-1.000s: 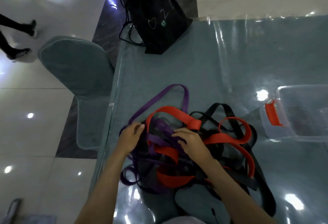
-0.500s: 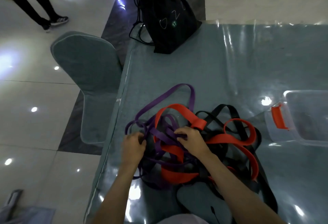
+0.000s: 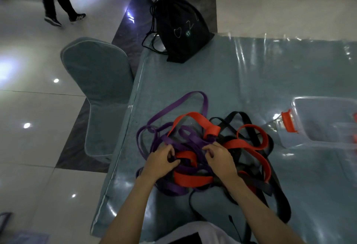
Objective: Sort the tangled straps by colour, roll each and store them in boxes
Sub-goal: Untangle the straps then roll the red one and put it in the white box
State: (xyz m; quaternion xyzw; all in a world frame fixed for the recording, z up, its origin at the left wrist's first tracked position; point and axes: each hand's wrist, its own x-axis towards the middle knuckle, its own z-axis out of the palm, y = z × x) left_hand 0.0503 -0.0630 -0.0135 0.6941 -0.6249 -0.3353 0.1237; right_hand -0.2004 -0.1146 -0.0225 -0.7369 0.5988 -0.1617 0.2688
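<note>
Bare table (image 3: 251, 73) beyond strap tangle (image 3: 202, 147) near left edge, left grip (image 3: 162, 161) and right grip (image 3: 219, 157) seemingly pinching purple straps (image 3: 190, 140)

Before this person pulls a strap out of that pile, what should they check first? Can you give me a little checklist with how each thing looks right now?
1. Both hands on the pile: ok. The left hand and right hand have fingers curled into the purple flat straps.
2. Strap free to pull: not ok. Purple, red flat straps and black flat straps are interwoven.
3. Box ready: ok. The clear plastic box with red latch sits open to the right.
4. Box empty: cannot tell.
5. Room on the blue-grey plastic-covered table: ok, bare surface beyond the pile.
6. The black drawstring bag apart from the straps: ok.
</note>
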